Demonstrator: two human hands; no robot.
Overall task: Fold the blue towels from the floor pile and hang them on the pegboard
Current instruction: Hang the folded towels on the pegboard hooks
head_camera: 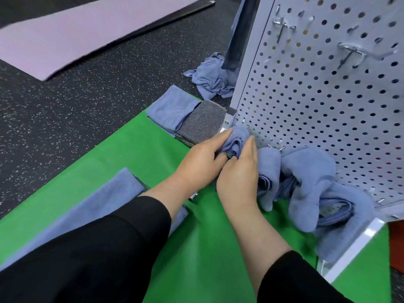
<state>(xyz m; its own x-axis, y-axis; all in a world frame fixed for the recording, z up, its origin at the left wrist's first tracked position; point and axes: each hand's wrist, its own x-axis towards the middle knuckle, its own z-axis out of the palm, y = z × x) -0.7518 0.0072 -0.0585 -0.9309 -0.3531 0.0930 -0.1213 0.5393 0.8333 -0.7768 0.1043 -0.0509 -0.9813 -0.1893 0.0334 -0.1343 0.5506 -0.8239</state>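
Both hands hold one folded blue towel (237, 137) against the bottom left corner of the white pegboard (328, 101). My left hand (203, 158) grips its left side, and my right hand (239, 171) presses its right side. Three more blue towels (306, 169) hang in a row from the pegboard's lowest hooks to the right. A crumpled pile of blue towels (209, 77) lies on the floor behind the board. A long folded blue towel (105, 197) lies on the green mat under my left forearm.
A folded blue towel (172, 108) and a grey striped cloth (201, 123) lie at the far edge of the green mat (135, 154). Metal hooks (349, 53) stick out higher up the pegboard. A purple mat (83, 33) lies on the speckled black floor (65, 110).
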